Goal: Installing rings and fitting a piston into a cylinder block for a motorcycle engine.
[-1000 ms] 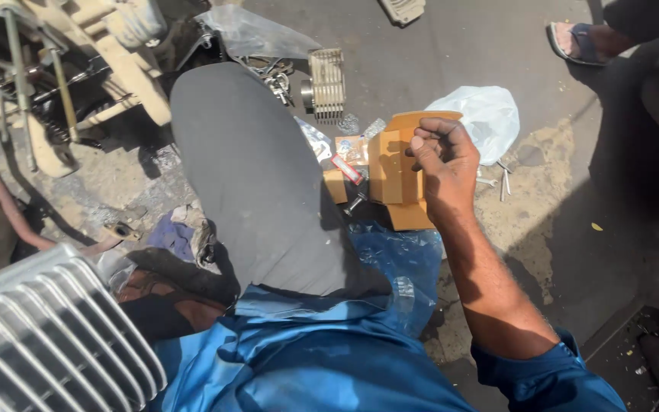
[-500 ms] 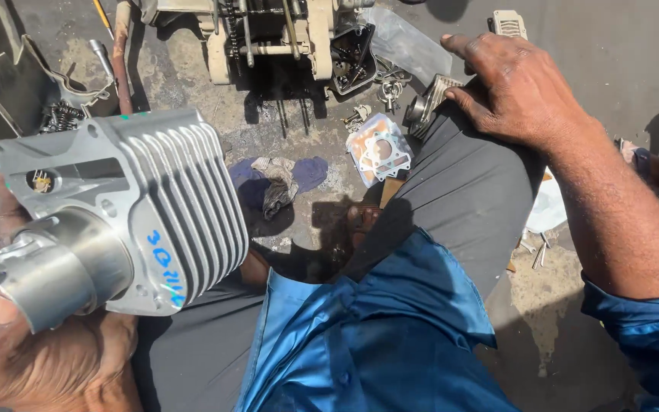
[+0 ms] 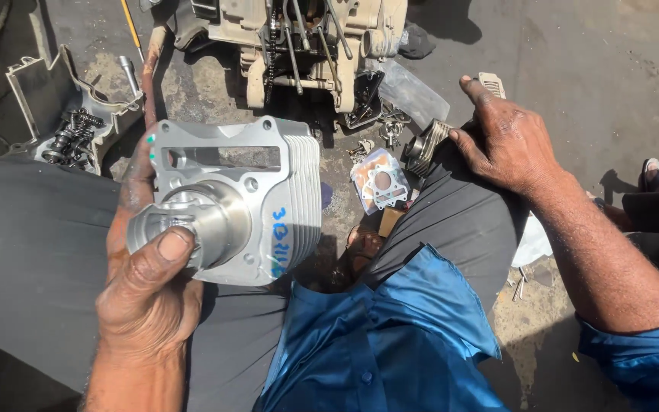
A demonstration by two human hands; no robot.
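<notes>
- The left hand (image 3: 143,305) holds a finned silver engine cylinder (image 3: 234,198) above the lap, thumb pressed on the rim of its round sleeve, fingers (image 3: 133,191) wrapped behind the block and closed around it.
- Blue handwritten marks run down the cylinder's near face, beside the fins.
- The right hand (image 3: 509,141) rests on the raised right knee, fingers (image 3: 478,88) spread wide and flat, holding nothing; one fingertip lies just beside a small dark ribbed metal part (image 3: 427,145).
- A clear plastic packet of gaskets (image 3: 379,181), pale with round cut-outs, lies on the concrete floor (image 3: 573,53) between the knees.
- A stripped beige engine case (image 3: 306,38) stands at the floor's far edge.
- A second clear bag (image 3: 409,88) lies next to it.
</notes>
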